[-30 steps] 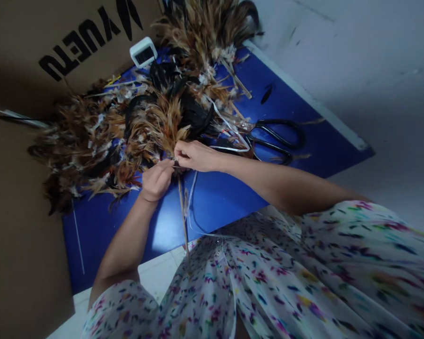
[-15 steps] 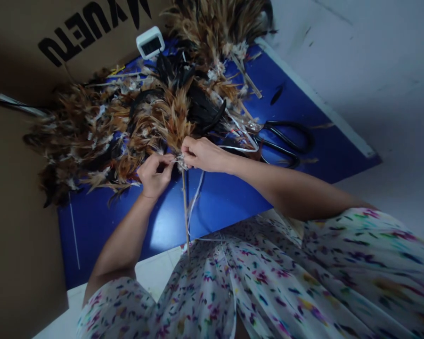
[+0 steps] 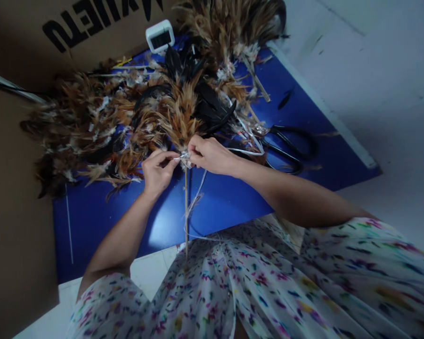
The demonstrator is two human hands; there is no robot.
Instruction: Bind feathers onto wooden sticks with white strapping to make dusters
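Observation:
My left hand point(image 3: 159, 170) pinches a thin white string point(image 3: 178, 158) at the base of a bunch of brown feathers point(image 3: 184, 110). From the other side, my right hand point(image 3: 208, 154) is closed at the same binding, fingertips on the white string. The feathers sit round the upper end of a thin wooden stick point(image 3: 186, 202), whose lower end rests against the floral dress. A loose length of string hangs down beside the stick. Exactly how the string passes between my fingers is too small to make out.
Black-handled scissors point(image 3: 289, 146) lie right of my right hand on the blue board point(image 3: 233, 197). Loose feathers point(image 3: 81, 127) cover its left side. Behind are a white digital timer point(image 3: 160, 36), a larger feather bundle point(image 3: 233, 23) and a cardboard box point(image 3: 17, 28).
Both hands remain at the binding, drawn slightly apart with string between them. The whole view has shifted a little; the hanging string has swung.

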